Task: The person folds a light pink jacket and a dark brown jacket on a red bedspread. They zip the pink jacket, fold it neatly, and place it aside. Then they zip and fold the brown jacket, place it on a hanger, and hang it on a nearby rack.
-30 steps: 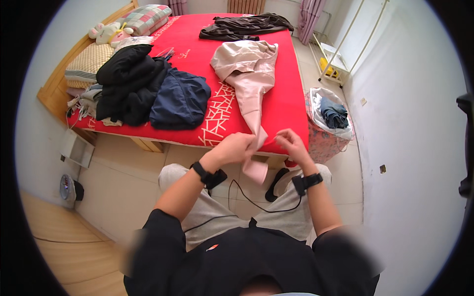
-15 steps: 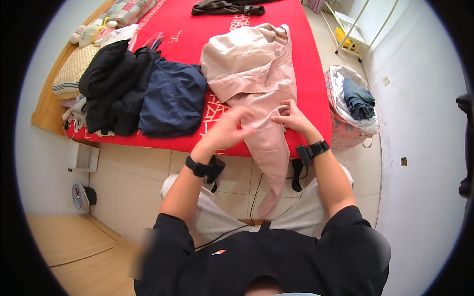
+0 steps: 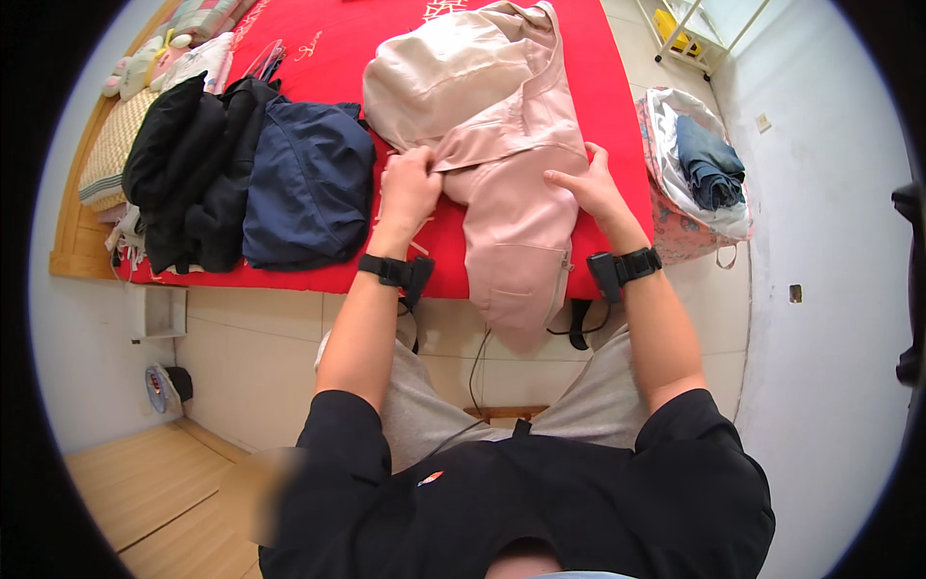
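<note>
A pale pink jacket (image 3: 521,217) with a smooth, leather-like surface lies spread on the bed. Its lower part, with a zipped pocket, hangs over the near edge. My left hand (image 3: 410,188) is closed on the jacket's left edge, by a fold in the cloth. At the right edge, my right hand (image 3: 596,188) has its thumb on top of the pink cloth and its index finger along the side; the other fingers are partly hidden.
Left of the jacket lie a folded navy garment (image 3: 307,183) and black clothes (image 3: 188,183) on the red bed cover (image 3: 338,58). Beyond the bed's right side stands a bag (image 3: 680,236) with folded jeans (image 3: 712,164). A wheeled rack (image 3: 699,58) stands farther back.
The pink sleeve that dangled toward my legs no longer shows; a broader, shorter part hangs there. My left hand has moved up and left to the jacket's edge, my right hand up along its side.
</note>
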Available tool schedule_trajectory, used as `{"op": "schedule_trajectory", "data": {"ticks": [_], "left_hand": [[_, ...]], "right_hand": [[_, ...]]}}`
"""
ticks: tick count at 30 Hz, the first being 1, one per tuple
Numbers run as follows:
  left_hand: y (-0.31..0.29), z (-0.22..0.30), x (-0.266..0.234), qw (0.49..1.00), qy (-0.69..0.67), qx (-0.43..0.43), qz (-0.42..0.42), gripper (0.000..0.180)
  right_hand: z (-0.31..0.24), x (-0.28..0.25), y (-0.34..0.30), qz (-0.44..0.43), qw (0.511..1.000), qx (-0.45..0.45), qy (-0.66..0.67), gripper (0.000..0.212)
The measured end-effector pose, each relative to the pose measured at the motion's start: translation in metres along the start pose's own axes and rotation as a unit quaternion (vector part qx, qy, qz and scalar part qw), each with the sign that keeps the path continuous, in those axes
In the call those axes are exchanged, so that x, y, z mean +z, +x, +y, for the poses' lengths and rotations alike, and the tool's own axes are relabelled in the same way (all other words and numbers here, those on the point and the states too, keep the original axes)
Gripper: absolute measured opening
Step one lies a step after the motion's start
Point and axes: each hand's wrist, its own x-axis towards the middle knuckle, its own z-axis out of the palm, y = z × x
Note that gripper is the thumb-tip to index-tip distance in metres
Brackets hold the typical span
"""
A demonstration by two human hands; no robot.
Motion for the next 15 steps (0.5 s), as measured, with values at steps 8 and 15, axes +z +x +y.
{"op": "schedule_trajectory", "data": {"ticks": [8,15], "left_hand": [[-0.079,0.114,0.017,0.963,-0.141,0.198,-0.117,0.020],[-0.116,0.161,-0.002,0.900,-0.220,0.330,-0.181,0.029]], "right_hand": [[-0.030,-0.035,-0.013,-0.078,0.963,0.006,0.259,0.040],[-0.063,-0.035,-0.077,-0.103,0.982,-0.147,-0.058,0.071]]}}
